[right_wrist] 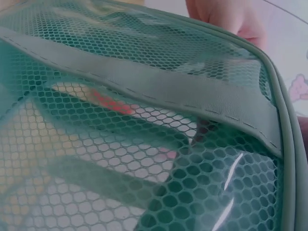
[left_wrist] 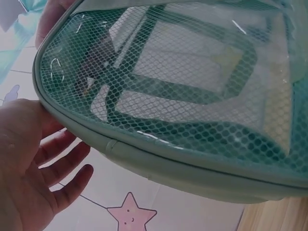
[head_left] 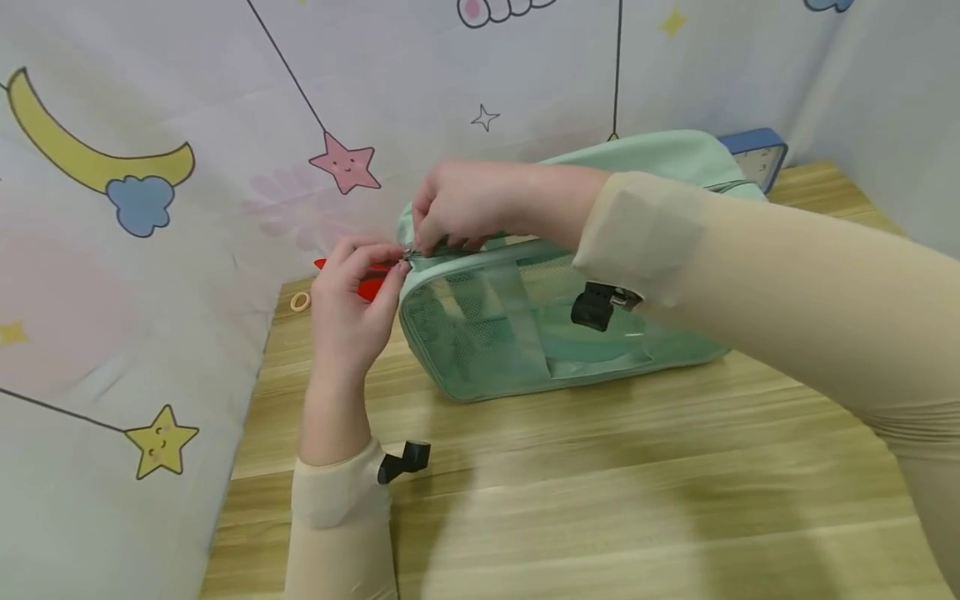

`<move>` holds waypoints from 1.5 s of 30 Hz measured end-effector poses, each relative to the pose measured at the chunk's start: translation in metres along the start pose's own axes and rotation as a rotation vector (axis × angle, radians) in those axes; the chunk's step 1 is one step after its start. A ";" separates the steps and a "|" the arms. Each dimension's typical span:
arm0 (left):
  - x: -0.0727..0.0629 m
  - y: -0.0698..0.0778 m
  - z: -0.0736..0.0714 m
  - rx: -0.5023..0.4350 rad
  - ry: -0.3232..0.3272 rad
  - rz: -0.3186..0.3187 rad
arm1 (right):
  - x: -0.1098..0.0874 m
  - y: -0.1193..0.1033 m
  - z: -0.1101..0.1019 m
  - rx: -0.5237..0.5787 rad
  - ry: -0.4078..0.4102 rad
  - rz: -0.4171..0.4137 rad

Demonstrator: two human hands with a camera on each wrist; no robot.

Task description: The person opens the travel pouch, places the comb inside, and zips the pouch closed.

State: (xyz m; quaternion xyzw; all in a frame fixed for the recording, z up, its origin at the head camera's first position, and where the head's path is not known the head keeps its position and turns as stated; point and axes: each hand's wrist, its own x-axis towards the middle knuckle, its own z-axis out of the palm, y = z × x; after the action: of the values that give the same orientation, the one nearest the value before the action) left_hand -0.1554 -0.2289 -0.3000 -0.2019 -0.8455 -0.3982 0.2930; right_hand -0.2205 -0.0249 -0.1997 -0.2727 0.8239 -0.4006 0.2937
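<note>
A mint-green toiletry bag (head_left: 525, 325) with see-through mesh panels stands on the table. My left hand (head_left: 348, 304) pinches its upper left corner between thumb and forefinger, beside the zipper end. In the left wrist view, the other fingers of the left hand (left_wrist: 24, 159) are loosely spread beside the bag's trim (left_wrist: 120, 151). Over the top of the bag reaches my right hand (head_left: 476, 200), its fingers curled at the zipper (head_left: 438, 251) near that corner; what they pinch is mostly hidden. The right wrist view is filled by the bag's mesh side and pale band (right_wrist: 159, 86).
Behind the left hand lies a red object (head_left: 371, 286), partly hidden, with a small wooden-looking ring (head_left: 300, 302) to its left. A blue-framed clock (head_left: 761, 154) stands behind the bag's right end. A printed curtain (head_left: 225, 250) borders the wood-grain table (head_left: 570, 492).
</note>
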 end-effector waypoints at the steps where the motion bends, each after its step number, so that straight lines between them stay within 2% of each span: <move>1: 0.000 0.000 0.000 0.017 0.005 0.017 | 0.000 0.000 0.000 -0.006 -0.003 0.000; 7: -0.001 -0.002 0.001 0.096 0.040 0.097 | -0.004 -0.001 0.000 -0.041 0.021 0.037; 13: -0.001 -0.001 0.002 0.127 0.056 0.100 | -0.017 0.004 -0.008 -0.046 0.041 0.100; 17: -0.001 0.000 0.000 0.155 0.029 0.101 | -0.033 0.013 -0.022 -0.112 0.078 0.131; 22: -0.001 0.000 0.001 0.140 0.005 0.112 | -0.064 0.029 -0.043 -0.166 0.141 0.149; 32: 0.000 -0.009 0.008 0.110 -0.009 0.106 | -0.112 0.085 -0.087 -0.185 0.270 0.215; 37: -0.002 -0.012 0.008 0.098 -0.005 0.130 | -0.133 0.113 -0.104 -0.187 0.314 0.235; 45: -0.002 -0.011 0.005 0.098 -0.006 0.125 | -0.168 0.158 -0.129 -0.124 0.362 0.188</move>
State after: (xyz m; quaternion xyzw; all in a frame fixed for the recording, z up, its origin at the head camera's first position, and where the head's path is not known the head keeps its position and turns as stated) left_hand -0.1615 -0.2314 -0.3103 -0.2410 -0.8507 -0.3363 0.3242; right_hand -0.2311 0.2379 -0.2193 -0.1358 0.9081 -0.3626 0.1595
